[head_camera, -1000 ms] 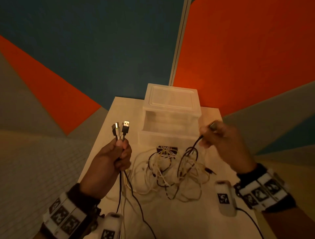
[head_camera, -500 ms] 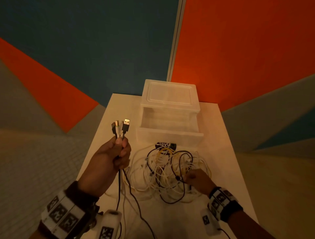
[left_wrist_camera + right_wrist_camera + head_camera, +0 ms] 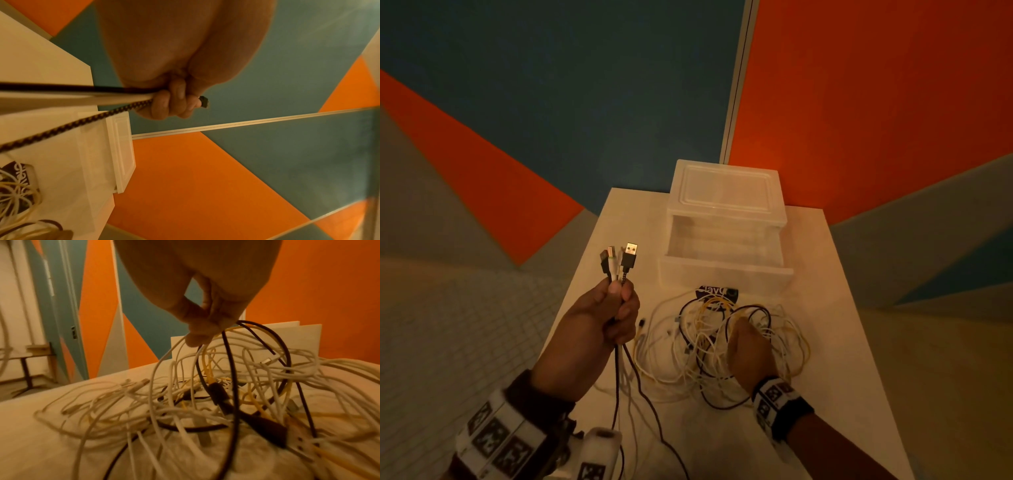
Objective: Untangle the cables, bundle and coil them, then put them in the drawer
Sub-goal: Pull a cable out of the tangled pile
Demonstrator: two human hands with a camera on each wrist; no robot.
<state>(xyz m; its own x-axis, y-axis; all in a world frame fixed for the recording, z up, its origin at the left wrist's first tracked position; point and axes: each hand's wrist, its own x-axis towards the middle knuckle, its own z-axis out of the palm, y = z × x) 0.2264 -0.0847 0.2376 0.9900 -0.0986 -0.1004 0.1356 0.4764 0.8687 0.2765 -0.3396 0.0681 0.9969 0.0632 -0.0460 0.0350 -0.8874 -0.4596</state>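
The left hand [image 3: 599, 322] grips three cable ends [image 3: 619, 260] upright above the desk [image 3: 835, 308]. The right hand [image 3: 750, 349] pinches white and black strands in the tangled cables [image 3: 688, 346]; only the right wrist view shows its fingertips [image 3: 197, 335] closed on them. Beyond stands the open drawer [image 3: 726, 270].

White table [image 3: 835, 346] at centre of head view. Small dark label with white letters [image 3: 717, 292] lies on it at 12 o'clock. Wall panels behind: blue [image 3: 571, 89] at 11 o'clock, orange [image 3: 876, 102] at 1 o'clock, pale vertical strip [image 3: 736, 82] between them.
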